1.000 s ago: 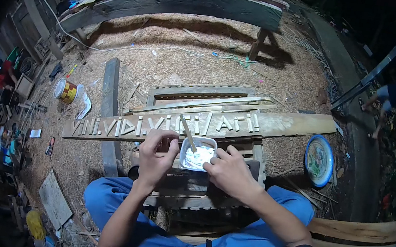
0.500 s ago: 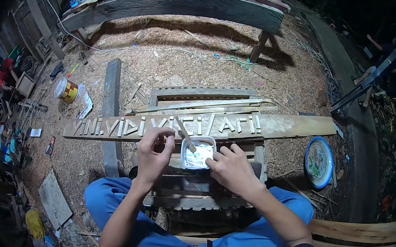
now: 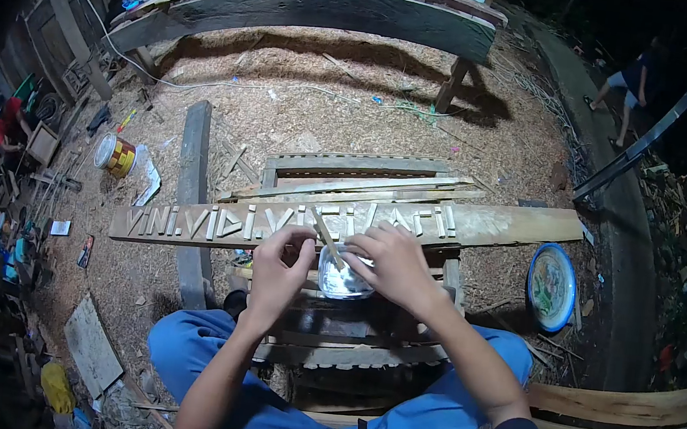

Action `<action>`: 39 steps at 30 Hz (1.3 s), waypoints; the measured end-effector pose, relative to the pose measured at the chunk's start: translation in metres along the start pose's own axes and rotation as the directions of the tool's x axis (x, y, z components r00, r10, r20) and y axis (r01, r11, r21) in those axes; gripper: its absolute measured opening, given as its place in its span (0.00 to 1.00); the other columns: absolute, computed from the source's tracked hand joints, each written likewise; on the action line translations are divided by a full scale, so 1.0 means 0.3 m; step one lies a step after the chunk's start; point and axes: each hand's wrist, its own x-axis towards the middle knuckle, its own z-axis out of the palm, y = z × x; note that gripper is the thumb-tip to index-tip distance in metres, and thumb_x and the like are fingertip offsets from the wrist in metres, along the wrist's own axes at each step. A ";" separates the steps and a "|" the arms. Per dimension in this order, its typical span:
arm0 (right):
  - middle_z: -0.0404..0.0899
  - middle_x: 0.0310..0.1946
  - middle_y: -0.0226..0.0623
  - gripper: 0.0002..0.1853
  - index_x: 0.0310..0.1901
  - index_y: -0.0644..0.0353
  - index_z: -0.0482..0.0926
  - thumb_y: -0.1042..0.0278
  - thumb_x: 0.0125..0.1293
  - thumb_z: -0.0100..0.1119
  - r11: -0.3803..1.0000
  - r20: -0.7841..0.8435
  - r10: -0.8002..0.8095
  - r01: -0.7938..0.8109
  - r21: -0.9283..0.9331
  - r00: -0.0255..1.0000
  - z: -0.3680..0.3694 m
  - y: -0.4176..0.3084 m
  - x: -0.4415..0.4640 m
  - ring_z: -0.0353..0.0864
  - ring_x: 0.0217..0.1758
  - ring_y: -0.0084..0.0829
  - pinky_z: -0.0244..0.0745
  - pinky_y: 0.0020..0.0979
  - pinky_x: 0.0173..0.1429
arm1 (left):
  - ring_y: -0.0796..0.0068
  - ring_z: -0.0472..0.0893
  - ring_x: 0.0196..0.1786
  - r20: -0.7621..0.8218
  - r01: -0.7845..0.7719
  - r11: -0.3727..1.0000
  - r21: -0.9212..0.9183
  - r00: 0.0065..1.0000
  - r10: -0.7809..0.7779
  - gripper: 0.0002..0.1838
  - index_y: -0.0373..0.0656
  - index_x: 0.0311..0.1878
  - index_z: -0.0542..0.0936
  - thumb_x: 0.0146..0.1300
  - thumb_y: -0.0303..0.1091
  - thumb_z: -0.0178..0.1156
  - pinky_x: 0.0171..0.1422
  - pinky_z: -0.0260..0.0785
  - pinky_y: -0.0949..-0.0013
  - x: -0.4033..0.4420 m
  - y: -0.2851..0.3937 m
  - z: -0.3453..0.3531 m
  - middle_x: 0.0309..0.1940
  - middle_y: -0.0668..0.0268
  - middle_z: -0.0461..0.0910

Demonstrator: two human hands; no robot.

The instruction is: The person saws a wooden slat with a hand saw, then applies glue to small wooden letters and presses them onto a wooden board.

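Note:
A small tub (image 3: 345,282) with white paste stands in front of me, and a flat wooden stick (image 3: 326,238) leans in it. My right hand (image 3: 389,261) reaches over the tub's right side, its fingers by the stick. Left of the tub, my left hand (image 3: 282,262) is curled with thumb and fingertips close together; what it holds, if anything, is too small to name. Behind both hands lies a long wooden board (image 3: 526,227) bearing raised pale letters, which read roughly "VINI.VIDI.VICI/ARI!". My hands hide part of the lettering.
A blue-rimmed basin (image 3: 573,291) stands at the right. A paint bucket (image 3: 115,155) is on the shavings at the left. Beyond is a long wooden bench (image 3: 323,13). One person (image 3: 632,81) is on the path, another (image 3: 11,129) at the far left.
My right hand has moved from the tub's right edge up and over the tub, towards the stick. The person on the path at the right has moved farther away.

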 end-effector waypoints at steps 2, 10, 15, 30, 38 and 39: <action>0.85 0.36 0.37 0.13 0.45 0.56 0.87 0.57 0.68 0.70 0.997 -0.037 0.049 -0.052 -0.061 0.998 0.059 0.001 0.029 0.83 0.43 0.42 0.79 0.44 0.52 | 0.74 0.87 0.39 0.018 -0.031 0.999 0.024 0.999 0.031 0.07 0.35 0.48 0.86 0.71 0.27 0.64 0.44 0.79 0.70 0.004 0.005 -0.005 0.39 0.60 0.89; 0.82 0.34 0.40 0.14 0.42 0.59 0.87 0.56 0.66 0.72 0.993 -0.010 0.071 -0.072 -0.095 0.997 0.142 -0.017 0.067 0.81 0.46 0.43 0.78 0.46 0.52 | 0.67 0.90 0.43 0.092 -0.028 0.999 -0.020 0.995 0.030 0.08 0.34 0.48 0.86 0.71 0.26 0.64 0.50 0.81 0.66 0.005 -0.024 -0.036 0.41 0.56 0.89; 0.83 0.34 0.39 0.13 0.39 0.60 0.86 0.59 0.64 0.73 0.995 -0.039 0.078 -0.080 -0.063 0.996 0.155 -0.018 0.072 0.82 0.44 0.43 0.79 0.44 0.51 | 0.65 0.90 0.44 0.111 -0.095 0.993 0.068 0.990 0.087 0.08 0.33 0.48 0.86 0.70 0.26 0.64 0.52 0.81 0.65 0.000 -0.010 -0.041 0.42 0.55 0.89; 0.82 0.32 0.41 0.14 0.38 0.64 0.82 0.63 0.63 0.75 0.912 -0.070 0.289 -0.253 0.322 0.955 0.022 -0.033 -0.014 0.84 0.34 0.39 0.78 0.39 0.40 | 0.71 0.88 0.41 0.158 -0.143 0.989 -0.026 0.977 0.145 0.09 0.35 0.50 0.86 0.69 0.25 0.66 0.50 0.79 0.68 -0.017 -0.002 0.027 0.41 0.57 0.88; 0.80 0.30 0.37 0.16 0.37 0.65 0.80 0.63 0.63 0.76 0.887 -0.101 0.291 -0.229 0.400 0.951 -0.048 -0.043 -0.041 0.79 0.30 0.30 0.75 0.34 0.37 | 0.75 0.87 0.38 0.129 -0.144 0.989 0.019 0.982 0.141 0.08 0.35 0.49 0.86 0.70 0.26 0.65 0.46 0.78 0.70 -0.009 0.003 0.056 0.38 0.59 0.88; 0.80 0.30 0.37 0.16 0.37 0.65 0.80 0.63 0.63 0.76 0.888 -0.102 0.290 -0.228 0.400 0.951 -0.054 -0.044 -0.041 0.79 0.30 0.30 0.75 0.34 0.37 | 0.76 0.86 0.37 0.130 -0.117 0.993 0.013 0.985 0.114 0.08 0.35 0.49 0.86 0.70 0.26 0.65 0.45 0.78 0.71 -0.006 0.006 0.058 0.37 0.60 0.88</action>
